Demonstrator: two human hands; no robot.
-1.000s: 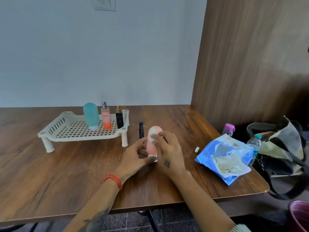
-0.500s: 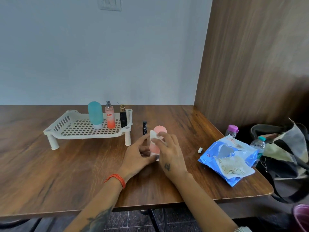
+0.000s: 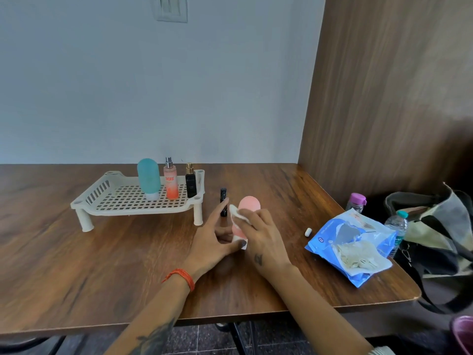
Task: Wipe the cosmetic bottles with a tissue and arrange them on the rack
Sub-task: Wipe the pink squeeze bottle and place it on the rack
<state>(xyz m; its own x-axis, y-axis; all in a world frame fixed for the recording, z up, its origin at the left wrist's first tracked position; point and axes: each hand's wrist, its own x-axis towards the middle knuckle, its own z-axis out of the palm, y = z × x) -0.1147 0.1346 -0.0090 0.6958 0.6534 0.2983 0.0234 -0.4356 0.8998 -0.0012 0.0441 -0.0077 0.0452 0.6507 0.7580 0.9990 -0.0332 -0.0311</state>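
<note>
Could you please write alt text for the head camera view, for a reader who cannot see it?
A person's right hand rubs a white tissue on an upright pink bottle while the left hand steadies its base, on a wooden table. To the left, a white rack holds a teal bottle, an orange spray bottle and a small black bottle.

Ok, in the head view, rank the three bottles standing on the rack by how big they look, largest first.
1. Teal bottle, clearly the widest.
2. Orange spray bottle, about as tall but slimmer.
3. Black bottle with gold cap, smallest.
</note>
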